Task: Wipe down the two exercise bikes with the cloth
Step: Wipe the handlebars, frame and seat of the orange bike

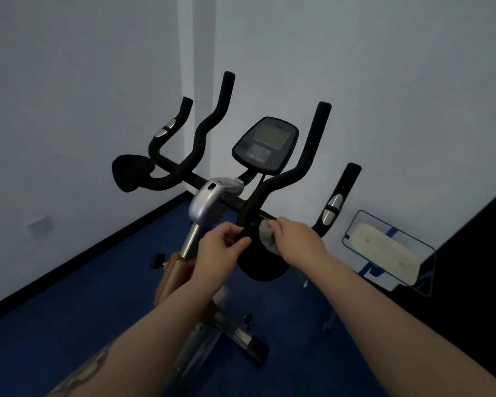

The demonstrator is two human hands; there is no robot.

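At the exercise bike's handlebar, the right hand clutches a grey cloth against the bar; just beside it, the left hand curls round the black grip.

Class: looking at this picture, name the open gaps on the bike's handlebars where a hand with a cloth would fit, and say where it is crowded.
Free: the gap between the two left uprights, and between the console and the right inner upright. Crowded: the crossbar's near right side, where the left hand grips the bar and the right hand holds the cloth against it.
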